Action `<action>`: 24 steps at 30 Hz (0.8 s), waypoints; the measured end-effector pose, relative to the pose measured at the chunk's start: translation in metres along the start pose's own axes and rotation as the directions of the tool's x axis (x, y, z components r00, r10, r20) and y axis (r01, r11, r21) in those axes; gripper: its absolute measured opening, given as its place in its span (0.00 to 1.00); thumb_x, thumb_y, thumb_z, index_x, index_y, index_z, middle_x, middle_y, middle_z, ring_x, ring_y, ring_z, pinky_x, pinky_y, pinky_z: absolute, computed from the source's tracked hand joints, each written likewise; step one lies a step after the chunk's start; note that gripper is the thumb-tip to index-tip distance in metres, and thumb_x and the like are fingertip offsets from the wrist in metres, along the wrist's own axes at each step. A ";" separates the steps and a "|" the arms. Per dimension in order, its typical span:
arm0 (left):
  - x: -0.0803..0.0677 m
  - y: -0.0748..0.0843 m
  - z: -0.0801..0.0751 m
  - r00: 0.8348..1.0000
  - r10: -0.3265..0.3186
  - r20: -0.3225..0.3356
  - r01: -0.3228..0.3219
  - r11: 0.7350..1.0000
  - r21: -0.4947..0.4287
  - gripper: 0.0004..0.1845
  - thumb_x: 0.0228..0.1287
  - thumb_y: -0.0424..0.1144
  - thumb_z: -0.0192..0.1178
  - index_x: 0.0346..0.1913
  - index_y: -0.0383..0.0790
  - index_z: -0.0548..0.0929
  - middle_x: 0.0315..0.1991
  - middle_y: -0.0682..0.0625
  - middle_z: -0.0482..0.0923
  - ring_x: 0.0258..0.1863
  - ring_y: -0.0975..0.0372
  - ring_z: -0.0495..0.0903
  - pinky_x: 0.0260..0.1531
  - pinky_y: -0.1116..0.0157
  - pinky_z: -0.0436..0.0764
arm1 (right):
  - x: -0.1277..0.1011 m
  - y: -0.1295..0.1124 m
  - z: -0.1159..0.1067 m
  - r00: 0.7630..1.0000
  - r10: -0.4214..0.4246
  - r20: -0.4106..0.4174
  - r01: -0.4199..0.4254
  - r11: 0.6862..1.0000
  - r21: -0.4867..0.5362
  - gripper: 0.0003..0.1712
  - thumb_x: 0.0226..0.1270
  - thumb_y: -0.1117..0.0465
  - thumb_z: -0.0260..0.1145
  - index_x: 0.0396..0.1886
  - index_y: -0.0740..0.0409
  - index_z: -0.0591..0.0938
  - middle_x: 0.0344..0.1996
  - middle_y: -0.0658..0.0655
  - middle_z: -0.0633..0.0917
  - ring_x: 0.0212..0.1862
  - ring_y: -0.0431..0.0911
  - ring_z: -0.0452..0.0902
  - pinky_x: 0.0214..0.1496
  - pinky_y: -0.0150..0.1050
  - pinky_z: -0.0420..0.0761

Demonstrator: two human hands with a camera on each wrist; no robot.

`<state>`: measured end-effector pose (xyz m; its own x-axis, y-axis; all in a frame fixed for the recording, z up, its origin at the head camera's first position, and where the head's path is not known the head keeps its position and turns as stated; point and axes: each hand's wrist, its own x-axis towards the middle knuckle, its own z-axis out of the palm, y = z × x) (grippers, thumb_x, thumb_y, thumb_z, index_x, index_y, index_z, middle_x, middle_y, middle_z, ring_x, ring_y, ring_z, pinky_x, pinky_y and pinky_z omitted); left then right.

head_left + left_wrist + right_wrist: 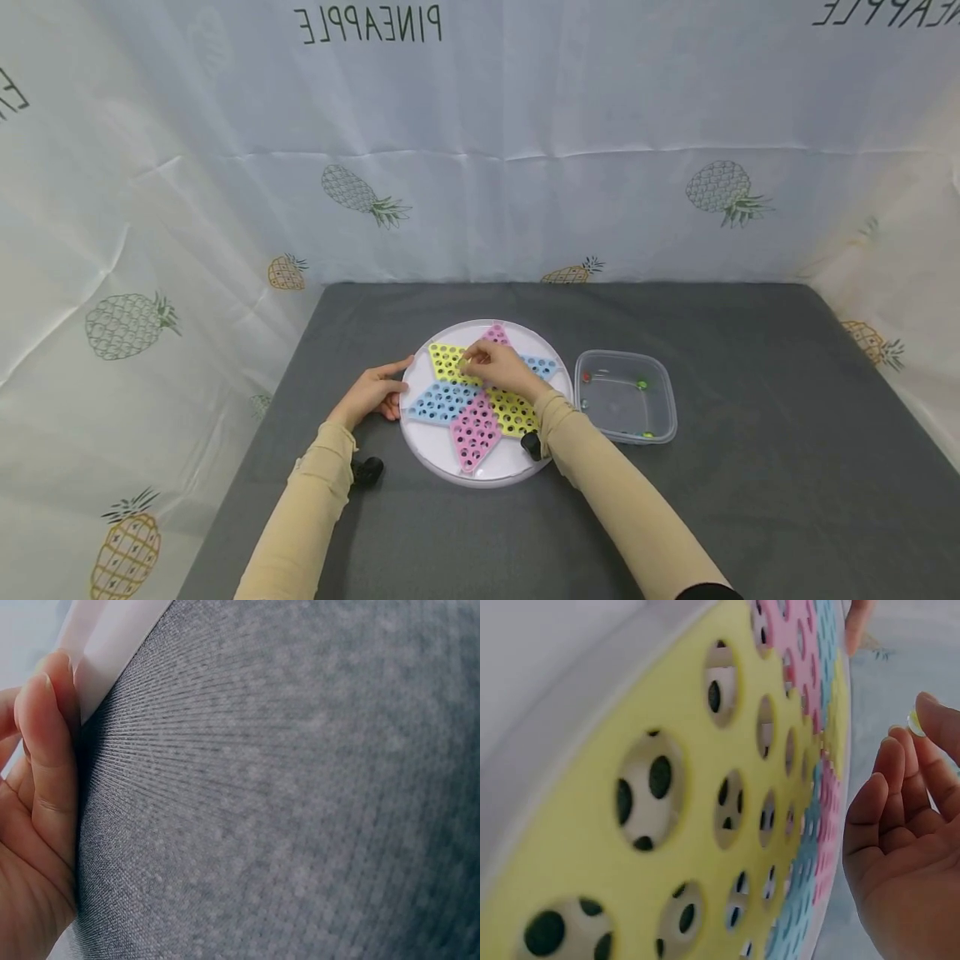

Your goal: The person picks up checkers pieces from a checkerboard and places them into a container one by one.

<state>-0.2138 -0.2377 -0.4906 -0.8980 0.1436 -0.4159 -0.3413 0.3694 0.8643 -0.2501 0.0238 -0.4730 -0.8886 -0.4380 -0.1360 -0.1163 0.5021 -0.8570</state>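
A round white Chinese checkers board (438, 446) lies on the table, with a star of pink, yellow and blue sections full of holes. My left hand (372, 392) holds its left rim; in the left wrist view, bent fingers (49, 727) touch the white edge. Over the far yellow section, my right hand (495, 367) pinches a small yellowish marble (914, 723) between thumb and fingertip. The right wrist view shows the near yellow section (694, 772) close up, the marble held above the board's surface.
Just right of the board stands a clear plastic container (628, 357) with several small coloured marbles inside. A dark grey cloth (750, 433) covers the table. Behind hangs a white curtain (487, 217) with pineapple prints.
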 end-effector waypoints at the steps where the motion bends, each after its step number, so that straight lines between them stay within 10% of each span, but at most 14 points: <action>1: 0.000 0.000 0.000 1.000 -0.003 0.002 0.003 1.000 -0.002 0.31 0.64 0.37 0.55 0.69 0.53 0.62 0.11 0.53 0.70 0.09 0.65 0.72 0.16 0.69 0.77 | -0.001 -0.001 -0.001 1.000 -0.006 -0.004 0.006 1.000 -0.001 0.15 0.60 0.52 0.65 0.45 0.50 0.80 0.36 0.51 0.79 0.40 0.42 0.74 0.42 0.34 0.76; 24: -0.017 0.020 0.003 1.000 0.007 0.005 -0.007 1.000 0.009 0.30 0.64 0.34 0.53 0.70 0.48 0.61 0.12 0.50 0.71 0.10 0.64 0.73 0.18 0.67 0.78 | -0.049 -0.011 -0.027 0.989 -0.137 -0.064 0.135 0.991 -0.021 0.15 0.60 0.52 0.66 0.45 0.50 0.80 0.35 0.51 0.80 0.36 0.42 0.73 0.41 0.34 0.74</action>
<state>-0.2048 -0.2302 -0.4666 -0.8988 0.1508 -0.4117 -0.3327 0.3770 0.8644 -0.2174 0.0603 -0.4434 -0.8910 -0.4538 0.0144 -0.2450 0.4540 -0.8567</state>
